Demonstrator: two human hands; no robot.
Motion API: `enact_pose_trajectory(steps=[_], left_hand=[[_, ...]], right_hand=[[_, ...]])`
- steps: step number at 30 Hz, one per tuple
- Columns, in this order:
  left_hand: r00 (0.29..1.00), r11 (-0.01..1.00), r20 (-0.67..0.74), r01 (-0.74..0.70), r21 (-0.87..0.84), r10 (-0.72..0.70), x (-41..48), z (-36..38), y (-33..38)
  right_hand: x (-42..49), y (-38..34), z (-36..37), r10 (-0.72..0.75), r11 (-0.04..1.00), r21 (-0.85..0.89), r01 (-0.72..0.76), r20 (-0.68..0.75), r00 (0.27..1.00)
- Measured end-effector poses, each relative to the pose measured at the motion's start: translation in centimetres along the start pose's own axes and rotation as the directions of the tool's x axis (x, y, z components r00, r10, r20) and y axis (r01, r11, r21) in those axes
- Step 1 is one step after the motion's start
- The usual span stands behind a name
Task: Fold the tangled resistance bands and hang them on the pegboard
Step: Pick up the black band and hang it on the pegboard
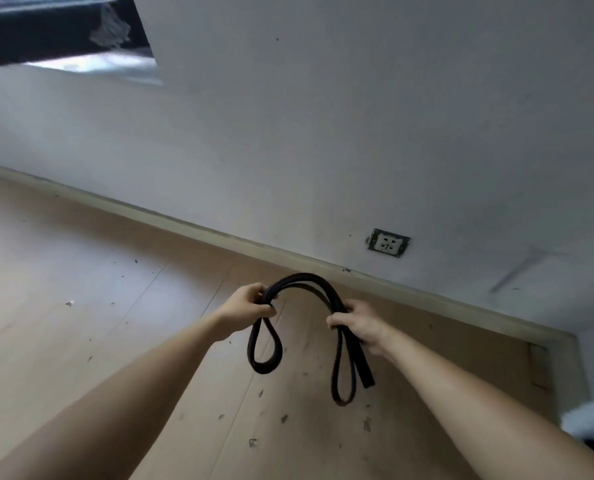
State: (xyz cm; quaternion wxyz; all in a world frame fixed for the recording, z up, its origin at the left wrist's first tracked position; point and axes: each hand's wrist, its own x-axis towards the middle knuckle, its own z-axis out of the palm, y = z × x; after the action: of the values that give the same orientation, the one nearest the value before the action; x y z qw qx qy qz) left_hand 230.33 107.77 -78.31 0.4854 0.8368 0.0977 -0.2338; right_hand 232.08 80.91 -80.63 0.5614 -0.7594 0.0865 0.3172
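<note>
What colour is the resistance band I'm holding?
The resistance band is black; the head view, the only one, shows it.

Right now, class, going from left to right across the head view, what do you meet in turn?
dark wall opening → left hand → black resistance band, arching between the hands → right hand
</note>
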Motion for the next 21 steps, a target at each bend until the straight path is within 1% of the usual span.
enact_pose_trajectory(steps=[2,6,10,11,14,17,19,21], left_hand=[[0.998,0.998,0.005,-0.056,-0.001,0.056,-2.1,-1.7,2.8],[0.984,0.984,-0.004,-0.176,-0.035,0.176,-6.5,-3.6,8.3],[0.959,0.959,0.036,-0.283,0.037,0.281,-10.7,-3.7,13.6],[0.952,0.952,0.05,-0.303,0.047,0.301,-11.7,-3.6,14.8],[0.93,0.931,0.054,-0.364,0.03,0.363,-14.6,-3.5,17.9],[0.899,0.901,0.052,-0.434,-0.01,0.434,-17.3,-2.9,21.4],[0.873,0.874,0.041,-0.484,-0.051,0.486,-19.0,-2.5,23.7],[0.84,0.839,0.012,-0.542,-0.051,0.543,-20.8,-2.3,26.1]], right_hand=[[-1.8,-1.9,-1.4,-0.046,0.999,-0.019,0.046,0.028,0.999],[-6.2,-6.2,-4.2,-0.172,0.969,-0.173,0.176,0.04,0.984],[-11.4,-10.5,-6.3,-0.31,0.913,-0.269,0.306,0.027,0.95],[-12.9,-11.6,-6.7,-0.34,0.904,-0.268,0.333,0.023,0.94],[-17.1,-14.2,-7.7,-0.448,0.862,-0.266,0.431,-0.005,0.894],[-21.2,-16.5,-8.6,-0.568,0.772,-0.36,0.524,-0.02,0.823],[-23.7,-18.0,-9.2,-0.614,0.733,-0.39,0.558,-0.025,0.789],[-26.2,-19.4,-9.7,-0.65,0.703,-0.401,0.588,-0.026,0.759]])
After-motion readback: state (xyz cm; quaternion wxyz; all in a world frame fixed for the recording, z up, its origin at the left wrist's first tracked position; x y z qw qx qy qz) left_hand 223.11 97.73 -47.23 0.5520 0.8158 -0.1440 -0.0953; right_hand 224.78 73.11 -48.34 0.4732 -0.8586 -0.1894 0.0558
